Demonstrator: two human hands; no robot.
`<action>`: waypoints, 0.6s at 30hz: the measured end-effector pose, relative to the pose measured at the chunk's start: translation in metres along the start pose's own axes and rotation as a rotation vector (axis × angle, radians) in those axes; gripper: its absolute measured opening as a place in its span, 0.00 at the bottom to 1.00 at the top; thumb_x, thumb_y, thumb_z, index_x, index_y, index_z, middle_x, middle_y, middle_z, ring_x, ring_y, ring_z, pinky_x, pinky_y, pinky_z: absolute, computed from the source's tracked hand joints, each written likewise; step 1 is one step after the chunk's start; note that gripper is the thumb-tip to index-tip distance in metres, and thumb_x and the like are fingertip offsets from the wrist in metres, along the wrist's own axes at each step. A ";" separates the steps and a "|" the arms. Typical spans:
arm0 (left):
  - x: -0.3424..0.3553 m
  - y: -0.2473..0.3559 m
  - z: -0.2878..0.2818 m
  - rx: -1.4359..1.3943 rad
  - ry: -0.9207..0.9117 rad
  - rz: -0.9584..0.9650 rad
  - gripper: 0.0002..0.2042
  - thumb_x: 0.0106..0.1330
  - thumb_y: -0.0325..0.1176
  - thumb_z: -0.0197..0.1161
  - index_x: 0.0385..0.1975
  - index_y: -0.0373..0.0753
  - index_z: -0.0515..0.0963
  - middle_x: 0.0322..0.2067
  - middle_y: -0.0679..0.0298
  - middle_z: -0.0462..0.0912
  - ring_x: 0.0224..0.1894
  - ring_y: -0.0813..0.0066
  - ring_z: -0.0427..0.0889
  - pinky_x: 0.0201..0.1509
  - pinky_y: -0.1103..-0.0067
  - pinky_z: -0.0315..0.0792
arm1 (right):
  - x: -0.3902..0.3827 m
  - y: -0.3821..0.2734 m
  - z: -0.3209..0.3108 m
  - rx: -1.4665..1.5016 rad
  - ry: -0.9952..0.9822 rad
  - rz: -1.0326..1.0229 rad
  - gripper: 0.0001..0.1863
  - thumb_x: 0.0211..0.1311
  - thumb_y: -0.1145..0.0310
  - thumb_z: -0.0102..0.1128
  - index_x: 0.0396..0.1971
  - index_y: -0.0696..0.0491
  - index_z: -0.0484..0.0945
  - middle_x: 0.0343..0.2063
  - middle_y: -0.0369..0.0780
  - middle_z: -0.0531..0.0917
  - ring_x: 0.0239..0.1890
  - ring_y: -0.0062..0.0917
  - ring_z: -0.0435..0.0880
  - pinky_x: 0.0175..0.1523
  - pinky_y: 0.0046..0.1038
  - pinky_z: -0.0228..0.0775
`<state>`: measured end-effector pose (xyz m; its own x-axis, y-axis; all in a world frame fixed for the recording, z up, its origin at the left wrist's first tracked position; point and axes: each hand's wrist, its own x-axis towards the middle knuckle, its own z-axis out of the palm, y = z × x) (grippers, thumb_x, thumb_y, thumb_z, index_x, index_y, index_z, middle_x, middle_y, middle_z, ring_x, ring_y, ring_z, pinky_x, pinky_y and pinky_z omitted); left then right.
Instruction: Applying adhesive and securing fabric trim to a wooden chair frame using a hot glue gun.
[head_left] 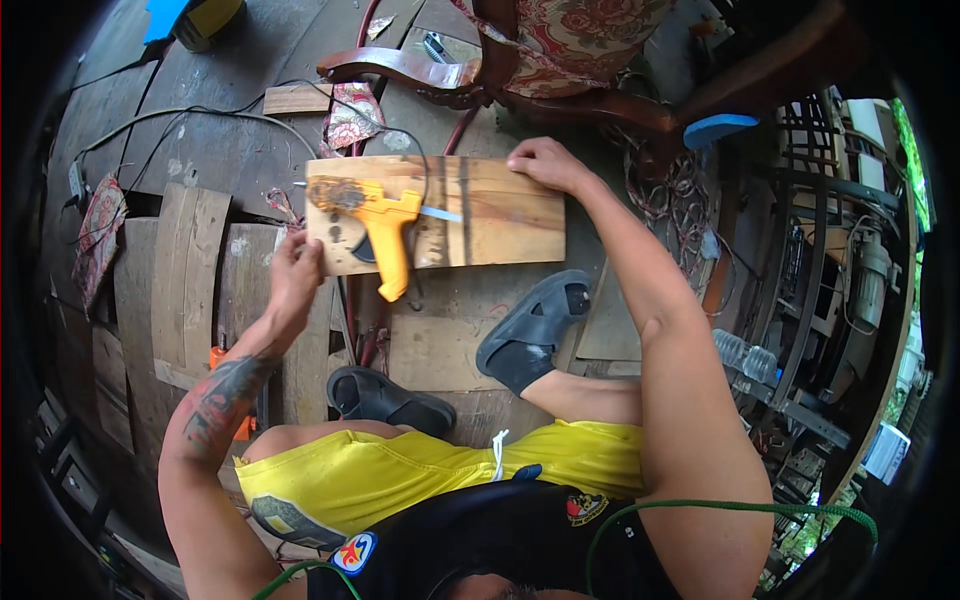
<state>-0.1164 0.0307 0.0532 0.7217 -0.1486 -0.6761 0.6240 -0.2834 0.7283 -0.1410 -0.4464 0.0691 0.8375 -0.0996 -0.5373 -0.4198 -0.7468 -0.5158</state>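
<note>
Between my two hands is a flat wooden board (515, 230), stained dark at its left end and along a band near the middle. A yellow hot glue gun (385, 225) lies on the board, its nozzle pointing left and a pale glue stick (440, 213) poking from its back. Its handle hangs past the board's near edge. My left hand (297, 268) grips the board's lower left corner, fingers closed. At the upper right, my right hand (545, 165) is closed over the far edge, its fingertips partly hidden.
A carved wooden chair with floral upholstery (590, 40) stands at the far side. Floral fabric scraps (353, 113) and a black cord (190, 112) lie on the plank floor. To the right is a metal rack (800, 270). An orange-handled tool (217, 357) lies by my left forearm.
</note>
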 end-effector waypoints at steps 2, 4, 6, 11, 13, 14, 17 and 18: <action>0.011 -0.026 0.051 0.019 -0.004 0.032 0.17 0.81 0.36 0.62 0.61 0.32 0.78 0.41 0.58 0.89 0.42 0.71 0.86 0.46 0.74 0.80 | -0.014 0.041 -0.012 -0.103 0.070 -0.015 0.17 0.64 0.58 0.69 0.44 0.54 0.91 0.45 0.48 0.92 0.50 0.41 0.91 0.58 0.38 0.80; 0.012 -0.032 0.095 0.150 0.001 -0.019 0.18 0.79 0.34 0.61 0.63 0.32 0.78 0.48 0.49 0.91 0.50 0.60 0.89 0.58 0.67 0.80 | -0.029 0.076 -0.020 -0.106 0.047 0.063 0.17 0.64 0.59 0.68 0.44 0.56 0.91 0.46 0.50 0.91 0.52 0.42 0.89 0.59 0.40 0.79; -0.004 -0.027 0.142 0.177 0.018 -0.003 0.18 0.79 0.36 0.60 0.64 0.37 0.79 0.53 0.46 0.90 0.56 0.50 0.89 0.61 0.63 0.79 | -0.047 0.121 -0.030 -0.156 0.072 0.099 0.16 0.66 0.59 0.68 0.45 0.56 0.90 0.48 0.50 0.88 0.55 0.43 0.87 0.62 0.38 0.77; -0.034 0.006 0.207 0.339 0.093 0.016 0.16 0.77 0.28 0.56 0.62 0.35 0.79 0.49 0.43 0.89 0.55 0.46 0.88 0.62 0.58 0.78 | -0.062 0.188 -0.034 0.019 0.136 0.156 0.16 0.70 0.62 0.68 0.50 0.57 0.87 0.50 0.48 0.87 0.55 0.39 0.86 0.63 0.34 0.75; -0.018 -0.004 0.215 0.255 0.137 0.095 0.20 0.70 0.28 0.59 0.62 0.38 0.79 0.49 0.39 0.87 0.59 0.36 0.84 0.62 0.53 0.78 | -0.057 0.201 -0.034 -0.041 0.140 0.147 0.16 0.71 0.63 0.68 0.50 0.58 0.86 0.49 0.47 0.87 0.55 0.38 0.86 0.63 0.34 0.75; -0.012 -0.006 0.215 0.244 0.131 0.064 0.20 0.69 0.28 0.60 0.62 0.38 0.79 0.49 0.40 0.87 0.59 0.37 0.84 0.63 0.54 0.78 | -0.054 0.204 -0.033 -0.026 0.141 0.144 0.16 0.71 0.63 0.68 0.50 0.58 0.86 0.49 0.47 0.87 0.54 0.38 0.86 0.63 0.34 0.76; -0.019 0.000 0.212 0.371 0.110 -0.042 0.19 0.70 0.27 0.57 0.60 0.40 0.83 0.51 0.40 0.88 0.59 0.40 0.86 0.66 0.55 0.78 | -0.060 0.219 -0.035 -0.084 0.160 0.115 0.14 0.69 0.64 0.68 0.47 0.58 0.87 0.46 0.49 0.87 0.53 0.40 0.87 0.61 0.35 0.77; -0.021 0.011 0.205 0.438 -0.005 -0.096 0.20 0.68 0.28 0.57 0.60 0.40 0.83 0.51 0.40 0.88 0.60 0.40 0.86 0.66 0.55 0.78 | -0.067 0.220 -0.036 -0.103 0.172 0.092 0.14 0.69 0.65 0.68 0.47 0.58 0.87 0.46 0.49 0.87 0.53 0.40 0.87 0.61 0.35 0.77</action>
<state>-0.1859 -0.1632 0.0527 0.6641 -0.1066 -0.7400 0.5016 -0.6704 0.5467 -0.2768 -0.6275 0.0154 0.8482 -0.2746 -0.4529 -0.4668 -0.7915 -0.3944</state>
